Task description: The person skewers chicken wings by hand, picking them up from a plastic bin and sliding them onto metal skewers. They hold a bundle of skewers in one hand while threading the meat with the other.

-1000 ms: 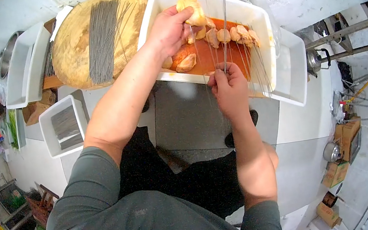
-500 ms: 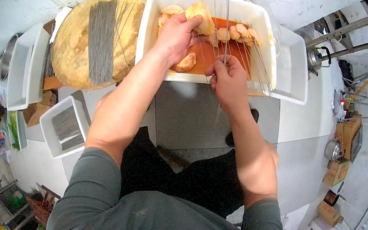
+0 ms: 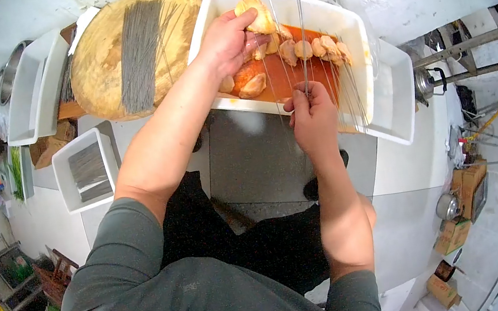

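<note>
Pinched between the thumb and fingers of my left hand (image 3: 228,45) is a pale yellow piece of raw meat, perhaps chicken (image 3: 257,16), held above the white tub (image 3: 199,56). My right hand (image 3: 312,113) is closed round a few thin metal skewers (image 3: 300,23) at the tub's near side, their tips pointing away from me. Red-orange marinade (image 3: 279,76) covers the tub's bottom, with a loose meat piece (image 3: 253,86) lying in it. Skewers with meat threaded on them (image 3: 328,48) lie across the tub's right part. My left fingers partly hide other meat.
Left of the tub, a round wooden board (image 3: 94,63) carries a pile of metal skewers (image 3: 141,52). A small white bin (image 3: 65,184) with more skewers stands below it. Another white container (image 3: 396,90) adjoins the tub's right side. A kettle (image 3: 425,85) stands farther right.
My left hand has shifted slightly left and tilted the meat piece, bringing it away from the skewers. My right hand has moved a little down, still holding the skewers, which now stand more upright.
</note>
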Motion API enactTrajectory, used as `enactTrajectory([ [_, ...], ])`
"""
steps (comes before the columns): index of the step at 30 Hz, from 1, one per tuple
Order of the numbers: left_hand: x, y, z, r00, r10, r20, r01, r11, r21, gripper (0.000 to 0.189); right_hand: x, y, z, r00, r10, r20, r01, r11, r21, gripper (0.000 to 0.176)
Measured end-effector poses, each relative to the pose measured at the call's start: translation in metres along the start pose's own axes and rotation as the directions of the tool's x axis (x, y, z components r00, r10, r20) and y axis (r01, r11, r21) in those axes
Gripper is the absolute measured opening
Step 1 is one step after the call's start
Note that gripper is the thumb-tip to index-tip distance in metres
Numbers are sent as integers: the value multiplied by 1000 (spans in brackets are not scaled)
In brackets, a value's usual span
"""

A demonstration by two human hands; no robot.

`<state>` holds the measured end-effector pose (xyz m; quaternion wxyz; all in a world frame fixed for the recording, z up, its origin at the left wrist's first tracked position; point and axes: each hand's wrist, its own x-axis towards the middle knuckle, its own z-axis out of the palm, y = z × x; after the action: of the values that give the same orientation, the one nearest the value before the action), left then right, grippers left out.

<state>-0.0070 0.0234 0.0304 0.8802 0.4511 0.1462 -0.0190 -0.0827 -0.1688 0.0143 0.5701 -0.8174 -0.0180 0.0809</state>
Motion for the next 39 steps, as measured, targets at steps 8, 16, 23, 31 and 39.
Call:
enactTrajectory([
  [8,8,-21,0,998,34,50,-34,999,-3,25,1,1,3,1000,1,5,-2,991,136,14],
  [16,7,-26,1,999,-6,49,5,1000,18,20,2,-1,3,998,59,28,-64,970,232,15],
  [23,5,-12,-3,1000,-8,15,8,1000,18,22,2,2,2,999,-37,-40,40,996,82,16],
  [31,5,-4,0,993,60,-103,-67,996,-64,21,-6,-12,4,969,137,203,-198,927,318,13],
  [39,13,-13,-9,996,-86,32,82,989,124,30,11,-3,-23,983,159,88,-177,944,277,14],
])
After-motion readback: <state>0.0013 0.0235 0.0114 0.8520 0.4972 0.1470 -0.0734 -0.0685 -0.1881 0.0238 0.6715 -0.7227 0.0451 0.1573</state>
